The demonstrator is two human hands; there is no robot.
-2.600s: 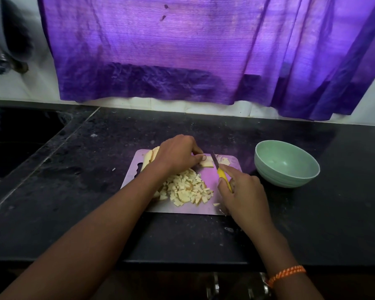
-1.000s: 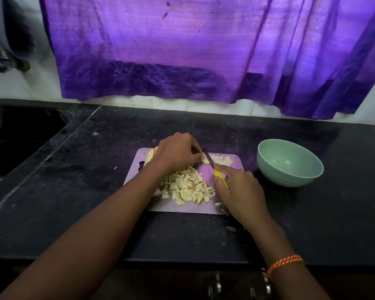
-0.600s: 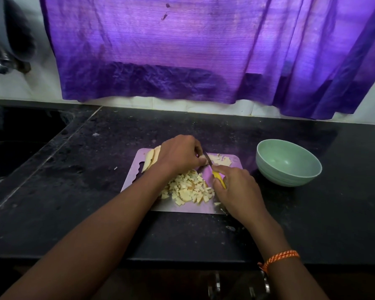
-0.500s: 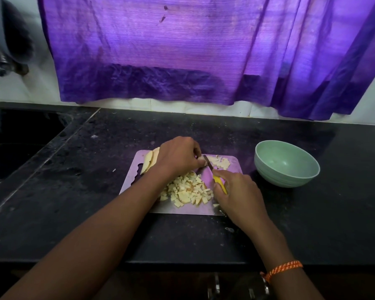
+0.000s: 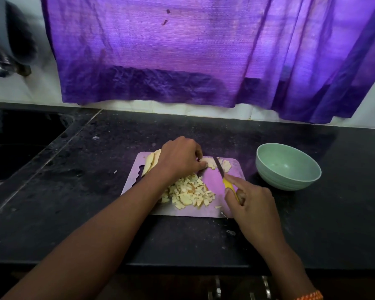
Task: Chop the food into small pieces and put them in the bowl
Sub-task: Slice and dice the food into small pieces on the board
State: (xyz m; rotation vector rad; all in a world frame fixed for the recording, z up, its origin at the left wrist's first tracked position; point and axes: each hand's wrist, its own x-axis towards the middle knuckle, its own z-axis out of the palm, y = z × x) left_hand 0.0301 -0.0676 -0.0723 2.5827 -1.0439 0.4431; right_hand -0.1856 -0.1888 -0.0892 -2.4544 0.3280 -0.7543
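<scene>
Black worktop (image 5: 74, 191) under purple curtain; uncut slices (image 5: 151, 162) far left on board (image 5: 212, 180); left hand (image 5: 180, 159) curled, pinning a strip; chopped pile (image 5: 191, 193) central, light, crumbly, best scooped together; right hand (image 5: 250, 202) gripping knife (image 5: 224, 178); bowl (image 5: 288, 166) right, bare.

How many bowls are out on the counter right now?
1. The green bowl stands on the black counter, right of the cutting board. It looks empty; no other bowl shows.
</scene>
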